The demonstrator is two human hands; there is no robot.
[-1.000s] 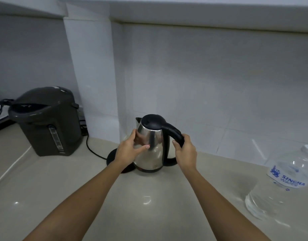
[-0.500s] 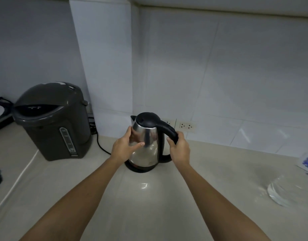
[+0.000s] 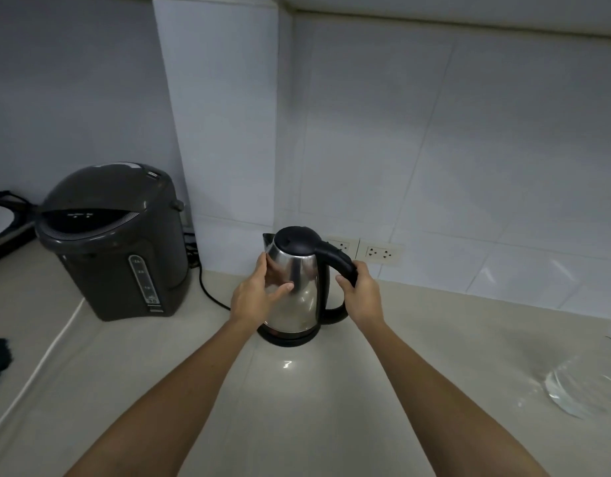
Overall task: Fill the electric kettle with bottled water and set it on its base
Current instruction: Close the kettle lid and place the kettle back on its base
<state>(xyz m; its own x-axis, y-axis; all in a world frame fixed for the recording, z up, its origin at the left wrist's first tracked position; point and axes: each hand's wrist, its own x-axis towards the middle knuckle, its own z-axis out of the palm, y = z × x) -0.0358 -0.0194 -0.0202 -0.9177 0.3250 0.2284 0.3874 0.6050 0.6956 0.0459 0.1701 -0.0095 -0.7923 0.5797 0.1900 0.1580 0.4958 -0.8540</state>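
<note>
Kettle (image 3: 293, 290) upright, spout (image 3: 268, 239) leftward

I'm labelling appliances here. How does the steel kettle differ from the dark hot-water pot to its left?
The kettle is shiny steel with a black lid and handle; the hot-water pot is dark grey all over. The kettle is smaller than the pot. The right hand grips the kettle's handle and the left hand rests on its body; nothing touches the pot. Both stand upright, lids closed.

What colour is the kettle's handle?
Black; the handle shows best in the head view, gripped by the right hand.
</note>
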